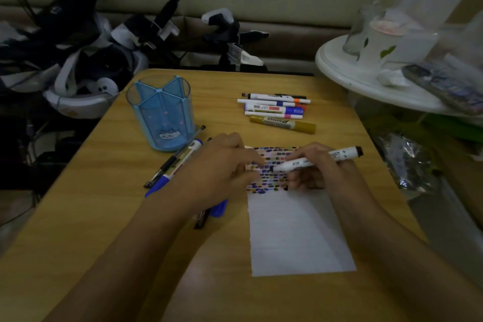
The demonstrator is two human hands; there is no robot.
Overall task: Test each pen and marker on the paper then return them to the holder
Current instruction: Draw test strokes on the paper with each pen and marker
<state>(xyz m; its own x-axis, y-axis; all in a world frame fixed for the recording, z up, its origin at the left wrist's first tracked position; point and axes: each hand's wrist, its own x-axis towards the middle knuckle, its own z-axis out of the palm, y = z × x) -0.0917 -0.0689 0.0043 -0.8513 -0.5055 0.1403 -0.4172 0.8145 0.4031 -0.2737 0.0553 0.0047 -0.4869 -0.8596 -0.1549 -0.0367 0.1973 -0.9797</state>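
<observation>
A white paper lies on the wooden table, its top part covered with coloured test marks. My right hand grips a white marker with a dark end cap, its tip pointing left over the marks. My left hand rests on the paper's left edge, fingers reaching toward the marker's tip. The blue transparent holder stands upright at the left. Several markers lie in a row beyond the paper, a gold one nearest. A blue marker and a black pen lie beside the holder.
A blue item and a dark pen lie partly under my left forearm. A white round stand with cups and a remote sits at the right. Dark devices and cables crowd the back left, beyond the table's edge.
</observation>
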